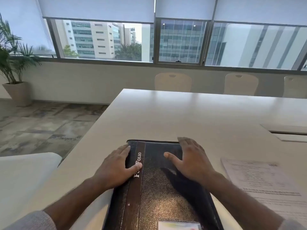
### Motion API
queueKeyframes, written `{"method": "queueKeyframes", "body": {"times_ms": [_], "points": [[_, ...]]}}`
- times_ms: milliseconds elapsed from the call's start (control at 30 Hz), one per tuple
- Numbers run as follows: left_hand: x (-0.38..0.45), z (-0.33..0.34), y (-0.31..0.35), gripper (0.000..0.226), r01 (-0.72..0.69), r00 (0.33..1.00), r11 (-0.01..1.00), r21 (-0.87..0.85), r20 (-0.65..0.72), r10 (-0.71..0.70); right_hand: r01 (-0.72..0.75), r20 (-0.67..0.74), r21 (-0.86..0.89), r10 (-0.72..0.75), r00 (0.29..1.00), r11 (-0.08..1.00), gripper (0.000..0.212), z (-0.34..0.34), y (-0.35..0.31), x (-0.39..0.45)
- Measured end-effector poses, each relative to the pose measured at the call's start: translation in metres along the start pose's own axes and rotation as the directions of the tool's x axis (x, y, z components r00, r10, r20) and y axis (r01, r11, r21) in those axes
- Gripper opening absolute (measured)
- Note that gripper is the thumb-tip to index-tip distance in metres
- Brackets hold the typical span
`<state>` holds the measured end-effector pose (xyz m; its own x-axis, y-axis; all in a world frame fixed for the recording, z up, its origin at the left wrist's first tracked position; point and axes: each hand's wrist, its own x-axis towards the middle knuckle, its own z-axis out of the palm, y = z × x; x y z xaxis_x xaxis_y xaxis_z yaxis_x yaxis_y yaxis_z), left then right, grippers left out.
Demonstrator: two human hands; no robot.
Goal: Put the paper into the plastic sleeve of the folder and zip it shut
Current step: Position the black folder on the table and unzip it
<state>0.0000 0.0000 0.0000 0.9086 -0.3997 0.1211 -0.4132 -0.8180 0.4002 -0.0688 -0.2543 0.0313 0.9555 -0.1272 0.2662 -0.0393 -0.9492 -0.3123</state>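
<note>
A black leather folder (159, 193) with a brown strip lettered "Portfolio" lies closed on the white table (191, 113) right in front of me. My left hand (114, 168) rests flat on its left edge, thumb over the lettering. My right hand (191, 161) lies flat on the cover's right side, fingers spread and reaching the far right corner. A printed paper (262, 181) lies on the table to the right of the folder, untouched. The folder's plastic sleeve is hidden inside.
A cable hatch (289, 131) is set into the table at the right. Three pale chairs (172, 82) stand along the far side. Another chair seat (21, 176) is at my left. A potted plant (15, 77) stands by the windows.
</note>
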Motion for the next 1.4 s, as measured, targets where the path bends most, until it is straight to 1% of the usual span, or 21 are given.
{"method": "queueKeyframes", "body": {"times_ms": [67,133,167,233,267,333,433,533,600,667,767,867,967,1100,1167,1300,1333,1400], "points": [[0.004,0.006,-0.003,0.093,0.015,0.999,0.998,-0.068,0.051,-0.011,0.026,0.006,0.010,-0.026,1.000,1.000,0.075,0.007,0.000,0.006],[0.005,0.011,-0.005,0.090,0.013,0.997,0.997,-0.070,0.081,-0.008,0.044,0.010,0.022,-0.044,0.999,0.999,0.058,0.012,-0.002,0.013],[0.006,0.014,-0.006,0.087,0.004,0.997,0.998,-0.057,0.083,0.001,0.054,0.016,0.036,-0.055,0.998,0.998,0.050,0.016,-0.004,0.019],[0.008,0.018,-0.008,0.081,-0.033,0.996,0.999,0.022,0.087,0.031,0.066,0.055,0.066,-0.070,0.996,0.996,0.040,0.023,-0.011,0.033],[0.010,0.017,-0.008,0.078,-0.057,0.995,0.997,0.060,0.090,0.052,0.061,0.083,0.072,-0.067,0.994,0.996,0.037,0.025,-0.015,0.041],[0.016,0.017,-0.007,0.074,-0.098,0.991,0.993,0.073,0.104,0.090,0.064,0.116,0.074,-0.072,0.991,0.995,0.035,0.032,-0.024,0.059],[0.026,0.021,-0.002,0.077,-0.073,0.993,0.997,-0.024,0.091,0.075,0.051,0.140,0.098,-0.064,0.988,0.994,0.030,0.042,-0.038,0.086],[0.033,0.027,-0.002,0.081,-0.002,0.999,0.987,-0.162,0.039,0.009,-0.010,0.223,0.154,-0.025,0.974,0.988,0.021,0.049,-0.051,0.112],[0.043,0.027,-0.005,0.075,0.057,0.998,0.970,-0.236,-0.006,-0.060,-0.048,0.295,0.206,-0.015,0.955,0.977,0.019,0.054,-0.058,0.126],[0.054,0.025,-0.010,0.062,0.105,0.988,0.958,-0.268,-0.081,-0.131,-0.091,0.347,0.280,-0.013,0.938,0.956,0.017,0.060,-0.064,0.136],[0.066,0.024,-0.013,0.046,0.139,0.969,0.952,-0.273,-0.160,-0.188,-0.118,0.366,0.336,-0.014,0.931,0.934,0.020,0.070,-0.071,0.143],[0.072,0.028,-0.016,0.043,0.192,0.952,0.943,-0.271,-0.183,-0.247,-0.159,0.387,0.381,0.000,0.922,0.911,0.024,0.078,-0.077,0.148],[0.075,0.031,-0.018,0.044,0.240,0.933,0.935,-0.259,-0.205,-0.296,-0.212,0.430,0.388,0.026,0.902,0.897,0.030,0.081,-0.083,0.155],[0.074,0.031,-0.019,0.038,0.248,0.928,0.936,-0.251,-0.217,-0.304,-0.272,0.492,0.382,0.055,0.869,0.883,0.046,0.084,-0.095,0.161],[0.074,0.030,-0.019,0.038,0.255,0.924,0.930,-0.266,-0.216,-0.316,-0.292,0.516,0.371,0.066,0.854,0.882,0.042,0.084,-0.102,0.164],[0.073,0.028,-0.018,0.043,0.262,0.912,0.902,-0.343,-0.216,-0.348,-0.350,0.556,0.299,0.136,0.820,0.888,0.014,0.081,-0.111,0.168],[0.072,0.028,-0.018,0.047,0.260,0.907,0.888,-0.378,-0.220,-0.359,-0.369,0.569,0.286,0.153,0.808,0.884,0.011,0.080,-0.113,0.169],[0.072,0.028,-0.019,0.053,0.255,0.898,0.864,-0.434,-0.224,-0.378,-0.402,0.612,0.279,0.161,0.774,0.872,0.015,0.077,-0.114,0.171]]}}
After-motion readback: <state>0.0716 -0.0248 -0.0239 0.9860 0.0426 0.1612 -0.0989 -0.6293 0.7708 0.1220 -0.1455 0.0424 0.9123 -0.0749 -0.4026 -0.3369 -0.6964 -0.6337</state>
